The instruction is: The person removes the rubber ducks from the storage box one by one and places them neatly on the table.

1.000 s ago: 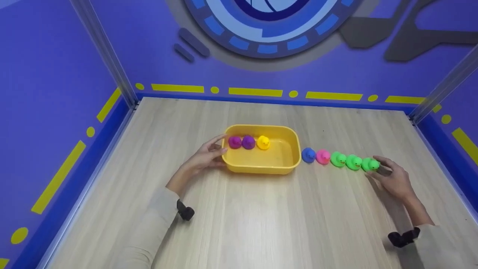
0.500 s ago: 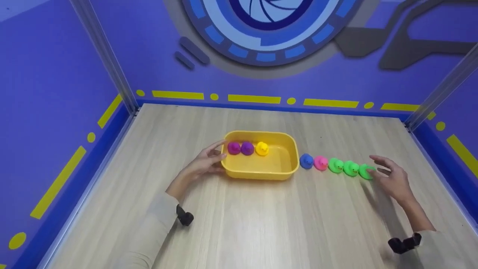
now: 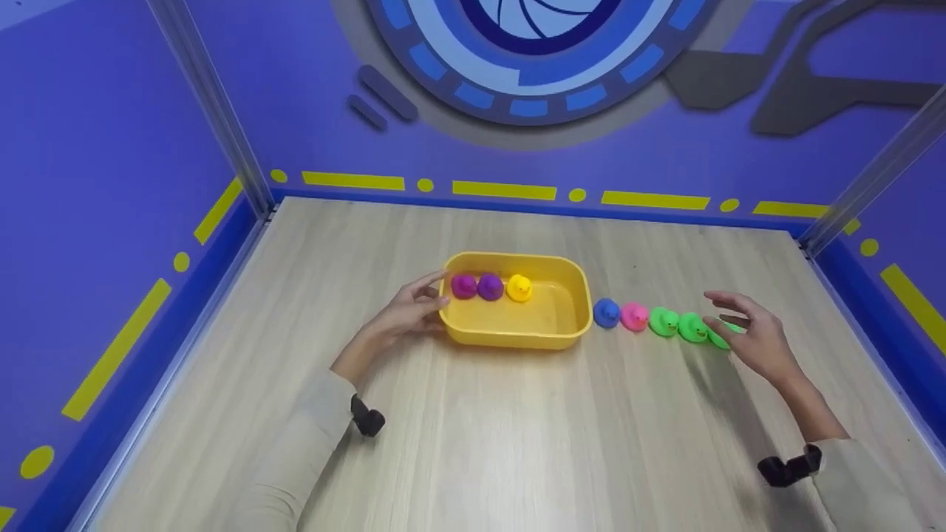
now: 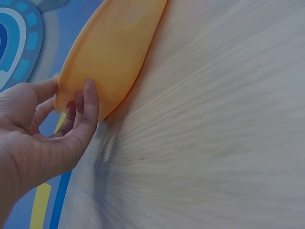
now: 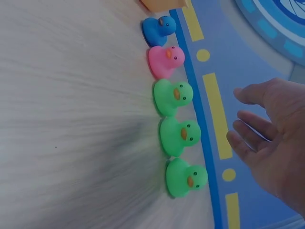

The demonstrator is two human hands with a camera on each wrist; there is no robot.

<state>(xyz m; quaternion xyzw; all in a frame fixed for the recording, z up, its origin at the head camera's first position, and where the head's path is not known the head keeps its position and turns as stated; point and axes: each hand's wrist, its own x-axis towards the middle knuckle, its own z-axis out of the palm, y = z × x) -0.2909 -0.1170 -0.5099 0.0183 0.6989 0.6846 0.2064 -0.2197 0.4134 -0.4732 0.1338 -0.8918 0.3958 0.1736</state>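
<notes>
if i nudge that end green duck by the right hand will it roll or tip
The end green duck sits on a broad flat base, so it would probably slide rather than roll. It looks small and hollow, likely light. Pushed leftward, it may bump the neighbouring green duck, which stands close beside it.

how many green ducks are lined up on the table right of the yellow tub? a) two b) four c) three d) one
c) The right wrist view shows three green ducks in a row after the blue duck and pink duck, beside the open right hand.
</notes>
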